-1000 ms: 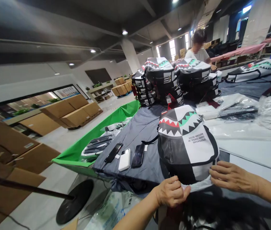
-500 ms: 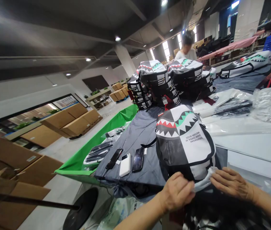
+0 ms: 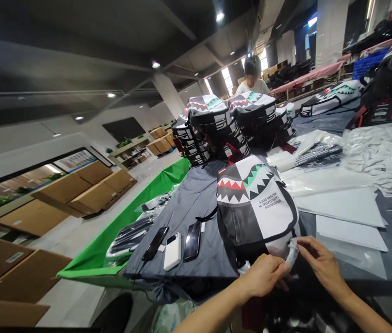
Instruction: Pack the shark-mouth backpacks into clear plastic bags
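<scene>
A black, white and grey backpack (image 3: pixel 255 210) with a printed shark-mouth pattern lies on the dark cloth-covered table, its end with the strip toward me. At its near edge is a soft whitish wrapping strip (image 3: pixel 292 253), bent into a curve. My left hand (image 3: pixel 264 274) is closed, pinching the lower end of that strip. My right hand (image 3: pixel 321 262) pinches its upper end between thumb and fingertips. Whether the strip covers a handle, I cannot tell.
Stacked backpacks (image 3: pixel 213 125) stand at the far side. Left lie a white power bank (image 3: pixel 172 252) and two dark phones (image 3: pixel 192 243). Right are white sheets (image 3: pixel 341 208) and plastic bags (image 3: pixel 315 150). A green-lined bin (image 3: pixel 88 259) adjoins the table. One person (image 3: pixel 252 81) is behind the stacks.
The view has shifted rightward. My hands have come closer together on the strip, which went from stretched across the backpack's near edge to a short upright curve.
</scene>
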Demonstrator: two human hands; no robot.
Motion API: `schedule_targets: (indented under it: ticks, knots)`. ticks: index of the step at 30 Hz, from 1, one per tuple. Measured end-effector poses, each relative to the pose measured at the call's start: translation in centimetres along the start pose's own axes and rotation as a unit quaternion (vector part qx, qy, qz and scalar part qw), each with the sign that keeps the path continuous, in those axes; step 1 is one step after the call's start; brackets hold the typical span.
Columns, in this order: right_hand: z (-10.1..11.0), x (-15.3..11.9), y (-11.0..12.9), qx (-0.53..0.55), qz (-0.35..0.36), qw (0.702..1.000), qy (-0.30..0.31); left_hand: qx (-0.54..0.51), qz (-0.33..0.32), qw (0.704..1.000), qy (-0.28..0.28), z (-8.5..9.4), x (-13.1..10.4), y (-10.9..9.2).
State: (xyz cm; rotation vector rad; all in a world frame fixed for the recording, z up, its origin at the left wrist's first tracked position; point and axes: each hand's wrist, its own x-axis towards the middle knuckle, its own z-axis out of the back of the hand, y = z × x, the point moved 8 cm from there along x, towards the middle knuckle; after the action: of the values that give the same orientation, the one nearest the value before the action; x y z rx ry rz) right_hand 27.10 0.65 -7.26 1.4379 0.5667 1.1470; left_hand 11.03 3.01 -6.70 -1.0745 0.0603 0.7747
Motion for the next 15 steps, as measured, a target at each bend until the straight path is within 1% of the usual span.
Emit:
schedule_targets:
  ticks: [3, 5, 7, 8, 9, 12, 13, 15]
  knots:
    - [-0.5, 1.8, -0.5, 0.002, -0.015, 1.0, -0.016, 0.018, -0.001, 0.999, -0.041, 0.0, 0.2, 0.2]
    - [-0.1, 1.8, -1.2, -0.008, -0.048, 0.999, -0.02, 0.022, 0.003, 0.998, -0.061, 0.1, 0.2, 0.3]
    - [0.6, 0.9, -1.3, -0.029, -0.067, 0.997, -0.024, 0.034, 0.013, 0.997, -0.073, 0.2, 0.1, 0.3]
    - [0.8, 0.5, -0.8, -0.044, -0.058, 0.997, -0.018, 0.045, 0.019, 0.996, -0.078, 0.2, 0.0, 0.3]
    - [0.9, 0.0, 0.1, -0.061, -0.035, 0.998, -0.008, 0.057, 0.024, 0.995, -0.084, 0.3, 0.0, 0.3]
    - [0.0, -0.4, 3.3, -0.107, 0.053, 0.993, 0.023, 0.086, 0.037, 0.99, -0.102, 0.6, -0.1, 0.2]
    - [-0.3, -0.3, 4.1, -0.117, 0.069, 0.99, 0.027, 0.092, 0.041, 0.989, -0.109, 0.7, -0.2, 0.1]
    - [-0.6, 0.1, 4.7, -0.122, 0.07, 0.99, 0.025, 0.097, 0.046, 0.987, -0.118, 0.9, -0.3, -0.1]
